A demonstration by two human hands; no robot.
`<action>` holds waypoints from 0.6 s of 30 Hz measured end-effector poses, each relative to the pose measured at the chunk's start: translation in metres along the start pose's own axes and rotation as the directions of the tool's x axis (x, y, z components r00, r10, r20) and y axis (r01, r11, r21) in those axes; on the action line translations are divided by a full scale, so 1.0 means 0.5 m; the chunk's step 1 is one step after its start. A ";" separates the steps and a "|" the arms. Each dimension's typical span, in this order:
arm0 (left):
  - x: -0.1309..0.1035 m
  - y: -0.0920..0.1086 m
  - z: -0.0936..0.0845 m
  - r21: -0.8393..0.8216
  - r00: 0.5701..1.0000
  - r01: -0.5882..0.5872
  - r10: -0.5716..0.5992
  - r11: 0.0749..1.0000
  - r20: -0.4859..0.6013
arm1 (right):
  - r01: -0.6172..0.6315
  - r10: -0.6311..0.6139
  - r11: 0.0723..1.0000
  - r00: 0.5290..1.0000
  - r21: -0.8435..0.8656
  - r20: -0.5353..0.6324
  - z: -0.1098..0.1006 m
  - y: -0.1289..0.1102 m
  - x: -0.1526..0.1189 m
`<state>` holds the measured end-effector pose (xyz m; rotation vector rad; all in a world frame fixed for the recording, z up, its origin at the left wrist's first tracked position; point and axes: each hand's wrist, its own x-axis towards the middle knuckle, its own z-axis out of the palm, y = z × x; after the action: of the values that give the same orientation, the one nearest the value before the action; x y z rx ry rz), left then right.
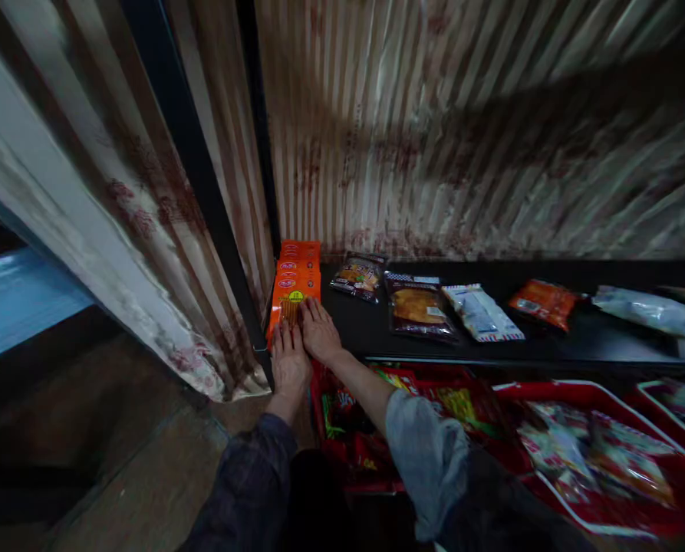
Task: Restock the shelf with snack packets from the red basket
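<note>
Orange snack packets [297, 280] lie overlapping in a row at the left end of a black shelf [365, 330]. My left hand [290, 366] rests on the near end of the front packet, fingers stretched forward and nearly flat. Beside it, my right hand [320, 331] touches the same packet's right edge, with its fingers extended too. Neither hand is wrapped round anything. The front packet has a yellow-green round label and a window with brown strips; its near end is partly hidden under my hands.
Along the shelf to the right lie a dark snack packet [360, 276], a brown packet [419, 307], a white packet [483, 313] and an orange-red packet [543, 303]. Below are red baskets [554, 387] of packaged snacks. Striped curtain [434, 153] hangs behind; a black post [198, 176] stands left.
</note>
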<state>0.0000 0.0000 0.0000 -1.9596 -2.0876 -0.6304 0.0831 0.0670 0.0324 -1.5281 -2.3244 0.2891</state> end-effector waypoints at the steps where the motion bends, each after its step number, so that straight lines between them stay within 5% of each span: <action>1: -0.002 0.001 0.001 -0.003 1.000 0.003 -0.003 1.000 -0.003 | 0.003 -0.003 1.000 1.000 -0.002 -0.001 -0.001 0.000 -0.002; 18: -0.005 -0.008 0.000 -0.060 0.999 -0.022 0.021 0.998 -0.029 | -0.007 0.010 0.993 1.000 0.115 -0.025 -0.010 -0.004 -0.014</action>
<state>-0.0037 -0.0023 -0.0016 -1.9902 -2.0510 -0.7214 0.0861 0.0597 0.0363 -1.4778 -2.2411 0.3967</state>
